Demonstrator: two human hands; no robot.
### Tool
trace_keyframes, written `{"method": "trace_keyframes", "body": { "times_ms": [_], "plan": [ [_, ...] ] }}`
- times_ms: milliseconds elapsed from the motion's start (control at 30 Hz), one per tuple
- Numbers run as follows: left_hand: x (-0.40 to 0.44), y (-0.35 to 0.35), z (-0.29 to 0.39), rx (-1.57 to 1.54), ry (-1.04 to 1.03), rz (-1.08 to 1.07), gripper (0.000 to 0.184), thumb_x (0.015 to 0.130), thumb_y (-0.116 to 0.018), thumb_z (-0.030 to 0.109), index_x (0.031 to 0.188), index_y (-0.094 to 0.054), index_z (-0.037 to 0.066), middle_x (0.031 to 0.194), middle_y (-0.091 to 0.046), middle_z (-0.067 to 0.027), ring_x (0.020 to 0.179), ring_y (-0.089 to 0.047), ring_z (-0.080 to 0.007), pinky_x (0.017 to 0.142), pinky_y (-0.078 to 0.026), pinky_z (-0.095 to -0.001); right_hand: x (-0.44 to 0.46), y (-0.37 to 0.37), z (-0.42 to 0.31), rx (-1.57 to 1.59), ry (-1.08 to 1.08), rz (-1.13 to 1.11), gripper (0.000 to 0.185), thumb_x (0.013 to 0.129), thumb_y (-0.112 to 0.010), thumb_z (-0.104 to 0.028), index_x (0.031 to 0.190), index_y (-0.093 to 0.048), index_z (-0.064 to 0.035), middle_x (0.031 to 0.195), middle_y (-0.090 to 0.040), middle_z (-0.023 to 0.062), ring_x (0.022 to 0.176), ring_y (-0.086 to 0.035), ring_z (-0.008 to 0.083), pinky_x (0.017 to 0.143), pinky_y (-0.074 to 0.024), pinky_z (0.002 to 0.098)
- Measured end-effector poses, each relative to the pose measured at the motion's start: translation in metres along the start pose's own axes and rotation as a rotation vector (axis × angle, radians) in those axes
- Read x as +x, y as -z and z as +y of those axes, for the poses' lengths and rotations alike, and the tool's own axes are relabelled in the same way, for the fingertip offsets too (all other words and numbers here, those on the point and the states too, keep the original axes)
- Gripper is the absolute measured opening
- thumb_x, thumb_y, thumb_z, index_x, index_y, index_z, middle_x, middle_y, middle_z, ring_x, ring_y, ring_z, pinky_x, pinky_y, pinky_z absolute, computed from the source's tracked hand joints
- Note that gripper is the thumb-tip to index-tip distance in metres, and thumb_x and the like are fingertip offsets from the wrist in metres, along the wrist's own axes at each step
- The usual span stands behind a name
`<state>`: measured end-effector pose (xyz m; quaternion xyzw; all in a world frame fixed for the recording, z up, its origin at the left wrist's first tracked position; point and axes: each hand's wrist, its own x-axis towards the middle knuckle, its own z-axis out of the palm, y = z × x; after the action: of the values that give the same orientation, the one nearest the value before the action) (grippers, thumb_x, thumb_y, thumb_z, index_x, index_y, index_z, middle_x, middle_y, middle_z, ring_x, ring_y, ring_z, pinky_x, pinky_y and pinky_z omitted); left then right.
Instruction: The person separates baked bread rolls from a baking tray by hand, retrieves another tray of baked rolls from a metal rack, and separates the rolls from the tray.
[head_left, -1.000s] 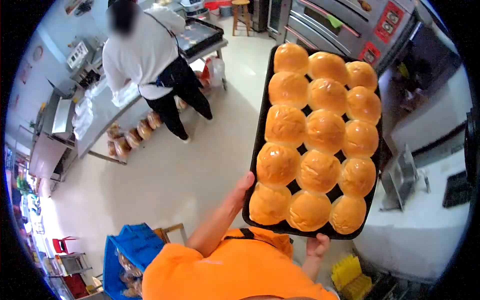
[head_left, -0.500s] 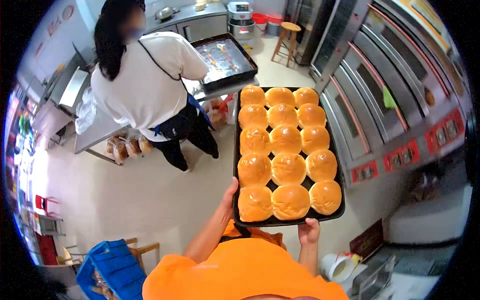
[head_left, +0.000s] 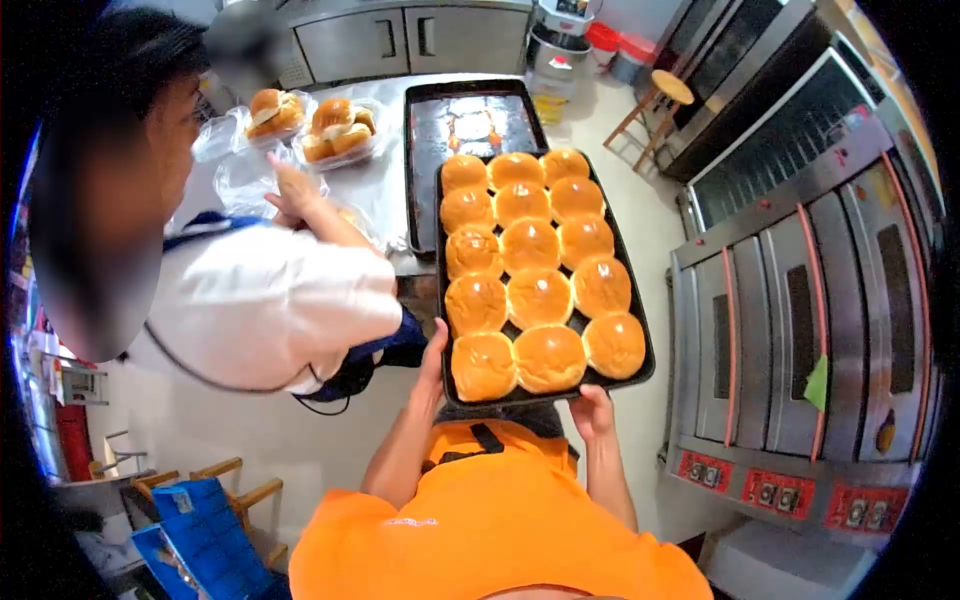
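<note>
Between my two hands is a black baking tray (head_left: 648, 345) bearing several rows of glossy golden buns (head_left: 530, 245). My left hand (head_left: 436, 350) grips the tray's left edge near its front corner. At the front edge, right of the middle, my right hand (head_left: 594, 410) is closed on the rim, its thumb on top. Most of the fingers are hidden under the tray. The tray's far end overlaps, from this view, a larger dark baking pan (head_left: 425, 130) on the steel table (head_left: 385, 92); whether they touch I cannot tell.
A co-worker in a white shirt (head_left: 270, 300) stands close on the left, one hand (head_left: 295, 190) over clear plastic boxes (head_left: 245, 180). Buns fill two boxes (head_left: 340, 130). A deck oven (head_left: 790, 330) lines the right side. Behind stand a wooden stool (head_left: 672, 88) and mixer (head_left: 558, 50). A blue crate (head_left: 215, 540) is lower left.
I have come nearer the steel table and the co-worker, with the bun tray still in both hands. The view has turned, and the boxes of buns now show.
</note>
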<state>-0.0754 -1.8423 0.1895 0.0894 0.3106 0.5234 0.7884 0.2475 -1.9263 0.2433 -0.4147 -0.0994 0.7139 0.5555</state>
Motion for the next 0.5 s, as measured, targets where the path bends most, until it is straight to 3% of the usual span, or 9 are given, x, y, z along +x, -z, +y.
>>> {"method": "trace_keyframes", "body": {
  "times_ms": [33,100,167,200,300,367,400,433,500],
  "plan": [
    [0.013,0.011,-0.002,0.016,0.02,0.019,0.075,0.105,-0.041,0.067,0.145,-0.054,0.005,0.139,-0.063,-0.012,0.125,-0.064,-0.0256,0.106,-0.051,-0.0407,0.019,0.006,-0.003,-0.03,-0.063,0.007,0.016,0.086,-0.07,-0.009,0.1,-0.077,-0.005,0.114,-0.075,0.0061,0.112,-0.067,0.021,0.109,-0.0443,0.0413],
    [0.013,0.025,-0.009,0.176,-0.154,0.231,0.084,0.106,-0.028,0.07,0.146,-0.055,0.001,0.146,-0.059,-0.013,0.126,-0.062,-0.0251,0.113,-0.044,-0.0379,0.007,-0.008,-0.012,-0.069,-0.019,0.006,0.021,0.09,-0.071,-0.01,0.11,-0.075,-0.0054,0.116,-0.074,0.0046,0.111,-0.066,0.0198,0.108,-0.0442,0.043],
    [-0.024,-0.014,-0.02,0.524,-0.526,0.552,0.09,0.107,-0.02,0.069,0.143,-0.058,-0.003,0.147,-0.059,-0.0152,0.127,-0.061,-0.0249,0.117,-0.039,-0.0357,0.019,0.046,-0.009,-0.165,-0.132,-0.103,0.025,0.094,-0.072,-0.011,0.118,-0.072,-0.0055,0.117,-0.073,0.0035,0.112,-0.066,0.0199,0.106,-0.0463,0.0439],
    [-0.041,-0.004,-0.036,0.526,-0.563,0.629,0.089,0.108,-0.02,0.066,0.141,-0.059,-0.006,0.145,-0.061,-0.0184,0.127,-0.062,-0.0261,0.116,-0.04,-0.0364,0.01,0.04,-0.017,-0.162,-0.141,-0.144,0.031,0.096,-0.072,-0.013,0.125,-0.067,-0.0041,0.121,-0.072,0.0041,0.116,-0.065,0.0216,0.105,-0.0491,0.0451],
    [-0.091,-0.01,-0.1,0.485,-0.694,0.897,0.076,0.111,-0.034,0.056,0.111,-0.076,-0.007,0.108,-0.076,-0.0149,0.104,-0.071,-0.0232,0.097,-0.052,-0.0349,0.005,0.053,-0.044,-0.403,-0.176,-0.319,0.044,0.1,-0.07,-0.017,0.139,-0.055,-0.0024,0.133,-0.065,0.0097,0.121,-0.063,0.0231,0.104,-0.0532,0.0446],
    [-0.134,-0.026,-0.144,0.583,-0.612,1.037,0.068,0.112,-0.043,0.049,0.092,-0.077,-0.007,0.085,-0.074,-0.0107,0.081,-0.07,-0.0195,0.08,-0.055,-0.0338,0.005,0.077,-0.058,-0.768,-0.333,-0.517,0.05,0.1,-0.072,-0.025,0.143,-0.055,-0.0045,0.132,-0.064,0.0072,0.119,-0.062,0.0212,0.101,-0.052,0.0373],
    [-0.146,-0.044,-0.16,0.517,-0.642,1.072,0.057,0.111,-0.05,0.041,0.092,-0.075,-0.007,0.073,-0.065,-0.007,0.07,-0.064,-0.0161,0.072,-0.052,-0.0329,-0.027,0.061,-0.071,-0.876,-0.149,-0.534,0.038,0.101,-0.069,-0.029,0.129,-0.065,-0.0027,0.112,-0.071,0.0072,0.104,-0.068,0.0184,0.09,-0.0559,0.0337],
    [-0.152,-0.042,-0.175,0.516,-0.653,1.067,0.057,0.111,-0.05,0.041,0.092,-0.075,-0.007,0.073,-0.065,-0.007,0.07,-0.064,-0.0161,0.072,-0.052,-0.0329,-0.044,0.06,-0.083,-0.876,-0.139,-0.54,0.038,0.101,-0.069,-0.029,0.129,-0.065,-0.0027,0.112,-0.071,0.0072,0.104,-0.068,0.0184,0.09,-0.0559,0.0337],
    [-0.149,-0.019,-0.19,0.532,-0.597,1.087,0.049,0.108,-0.057,0.037,0.096,-0.076,-0.006,0.072,-0.062,-0.0049,0.068,-0.062,-0.0149,0.073,-0.051,-0.0306,-0.048,0.054,-0.093,-1.156,-0.085,-0.525,0.028,0.103,-0.064,-0.025,0.107,-0.071,0.0015,0.09,-0.072,0.0074,0.083,-0.071,0.0164,0.076,-0.0579,0.032]
  ]
}}
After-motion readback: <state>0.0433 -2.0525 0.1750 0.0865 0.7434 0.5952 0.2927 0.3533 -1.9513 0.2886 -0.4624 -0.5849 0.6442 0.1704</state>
